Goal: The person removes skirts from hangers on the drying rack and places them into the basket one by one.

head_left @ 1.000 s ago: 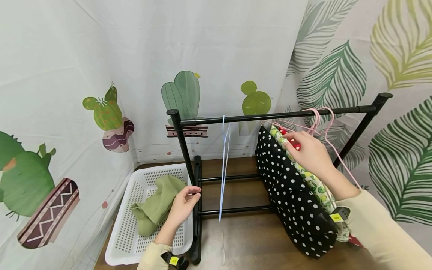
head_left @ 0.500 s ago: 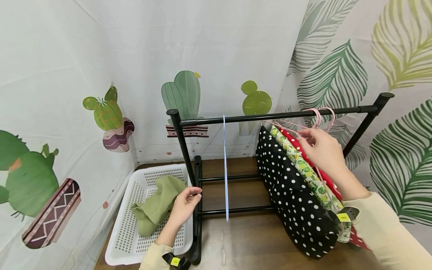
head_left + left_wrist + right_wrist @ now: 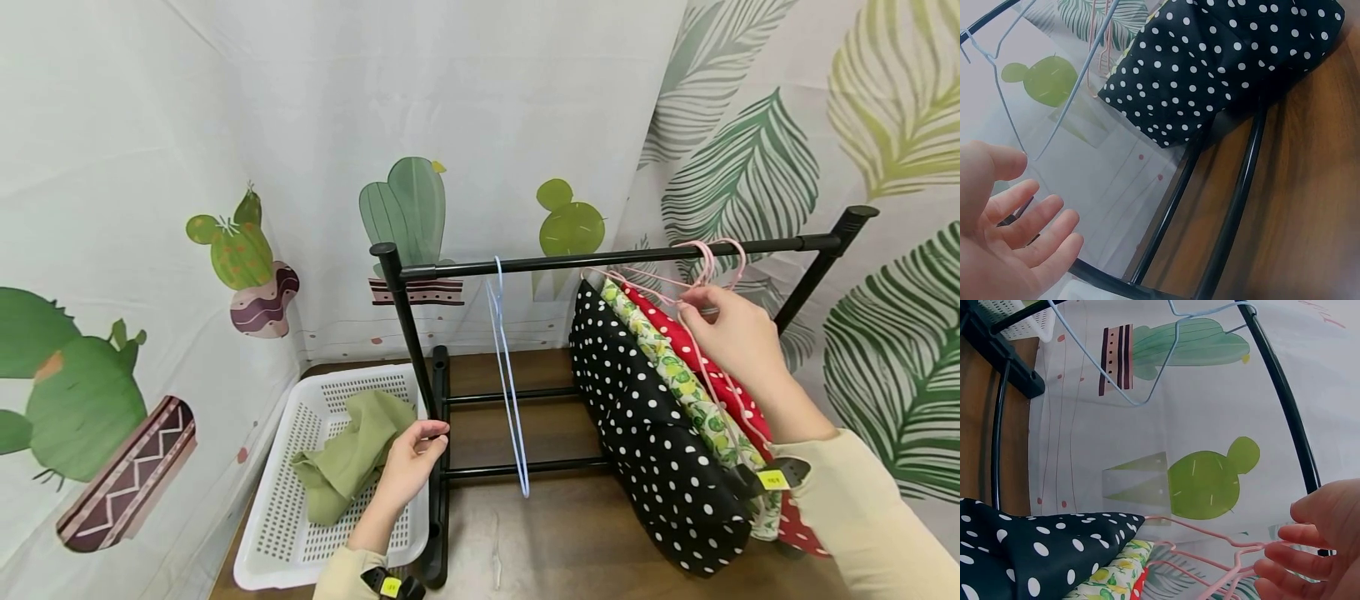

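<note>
My left hand (image 3: pixel 408 467) (image 3: pixel 1016 231) is beside the left post of the black rack (image 3: pixel 615 260), its fingers loosely bent and apart from the thumb. With thumb and forefinger my right hand (image 3: pixel 738 337) (image 3: pixel 1310 544) pinches a pink hanger (image 3: pixel 703 367) (image 3: pixel 1229 575) just below the rail. Left of that hand hang a black polka-dot cloth (image 3: pixel 645 425) (image 3: pixel 1210 62) (image 3: pixel 1041 550), a lemon-print cloth (image 3: pixel 682 379) and a red dotted cloth (image 3: pixel 663 325). An unloaded blue hanger (image 3: pixel 510 383) (image 3: pixel 1175 344) hangs from the rail's left part.
A white basket (image 3: pixel 262 533) holding a green cloth (image 3: pixel 352 458) stands left of the rack on the brown table (image 3: pixel 555 550). Two lower black bars (image 3: pixel 525 468) cross the rack's base. Printed curtains (image 3: pixel 480 100) hang behind.
My right hand has moved right from the lemon-print cloth to the pink hanger, exposing more of the red cloth. The blue hanger has turned on the rail. My left hand has hardly moved.
</note>
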